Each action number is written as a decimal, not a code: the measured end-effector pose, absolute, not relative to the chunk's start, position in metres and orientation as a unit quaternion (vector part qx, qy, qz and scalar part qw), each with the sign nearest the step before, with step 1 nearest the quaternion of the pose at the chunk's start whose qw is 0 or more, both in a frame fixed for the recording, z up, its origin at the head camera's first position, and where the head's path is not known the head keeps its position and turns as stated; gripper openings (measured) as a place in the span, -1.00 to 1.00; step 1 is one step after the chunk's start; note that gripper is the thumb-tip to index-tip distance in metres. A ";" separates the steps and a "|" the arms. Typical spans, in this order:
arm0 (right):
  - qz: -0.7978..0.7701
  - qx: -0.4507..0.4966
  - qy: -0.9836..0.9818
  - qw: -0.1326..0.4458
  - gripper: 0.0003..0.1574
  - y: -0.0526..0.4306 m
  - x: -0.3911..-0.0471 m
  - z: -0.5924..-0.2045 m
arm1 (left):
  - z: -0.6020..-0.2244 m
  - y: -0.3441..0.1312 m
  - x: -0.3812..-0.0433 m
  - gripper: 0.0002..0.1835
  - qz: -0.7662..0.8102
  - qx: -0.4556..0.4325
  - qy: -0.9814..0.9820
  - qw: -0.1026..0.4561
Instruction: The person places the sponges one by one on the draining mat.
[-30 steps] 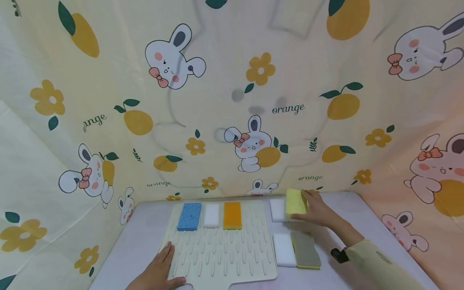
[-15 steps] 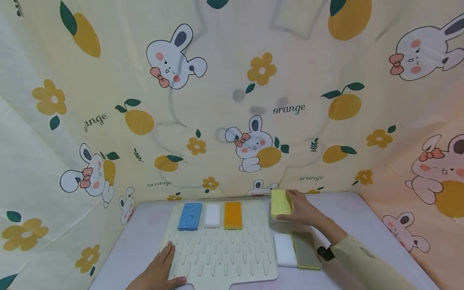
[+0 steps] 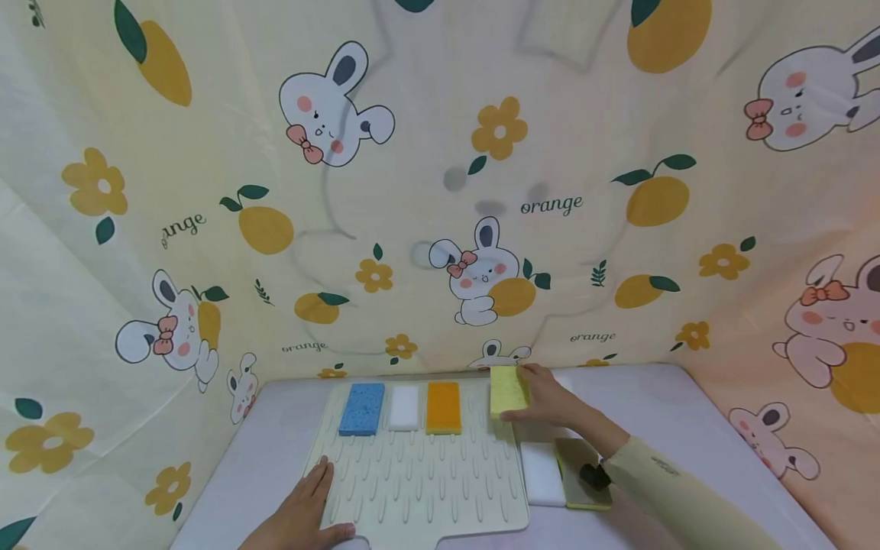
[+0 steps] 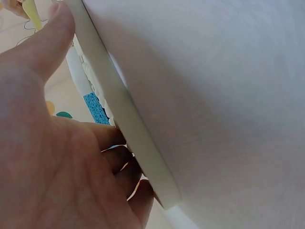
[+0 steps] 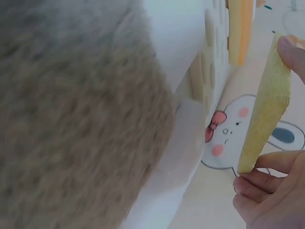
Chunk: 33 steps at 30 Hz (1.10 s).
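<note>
Right hand (image 3: 546, 397) pinching yellow sponge (image 3: 507, 389) at board (image 3: 419, 485)'s far-right corner.
Left hand (image 3: 302, 504): thumb and fingers apart, touching board edge.

Soft, even light fills the head view, the curtain (image 3: 412, 183) paler left, pinker right. The left-wrist view is dimmer, the desk (image 4: 228, 95) softly shadowed. Right wrist: near grey sponge (image 5: 71, 119) heavily blurred — far yellow sponge (image 5: 267, 105) clearer.

Board's handle (image 3: 402, 541) — cut off by the head view's bottom edge; grey sponge (image 5: 86, 119) — blurred, right wrist view
</note>
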State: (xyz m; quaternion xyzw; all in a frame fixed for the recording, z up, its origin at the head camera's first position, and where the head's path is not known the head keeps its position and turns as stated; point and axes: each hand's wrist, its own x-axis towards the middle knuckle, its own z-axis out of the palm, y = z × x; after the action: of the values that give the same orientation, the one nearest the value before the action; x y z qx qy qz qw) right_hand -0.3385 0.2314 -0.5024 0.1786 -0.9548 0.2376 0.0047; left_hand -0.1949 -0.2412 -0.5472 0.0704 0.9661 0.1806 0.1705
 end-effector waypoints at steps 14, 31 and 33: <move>0.234 0.199 -0.951 -0.023 0.50 0.212 -0.349 -0.516 | -0.551 -0.244 -0.196 0.34 0.185 0.083 0.965 0.166; 0.200 0.204 -0.957 -0.052 0.54 0.189 -0.357 -0.518 | -0.548 -0.243 -0.196 0.32 0.181 0.084 0.966 0.164; 0.195 0.206 -0.957 -0.056 0.54 0.188 -0.357 -0.518 | -0.549 -0.243 -0.196 0.34 0.178 0.078 0.967 0.167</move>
State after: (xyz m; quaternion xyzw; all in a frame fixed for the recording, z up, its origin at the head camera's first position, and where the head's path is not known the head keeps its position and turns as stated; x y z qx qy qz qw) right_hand -0.3571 0.1879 -0.5176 0.2060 -0.9573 0.1951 -0.0555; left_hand -0.1961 -0.2431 -0.5486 0.0776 0.9666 0.1784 0.1670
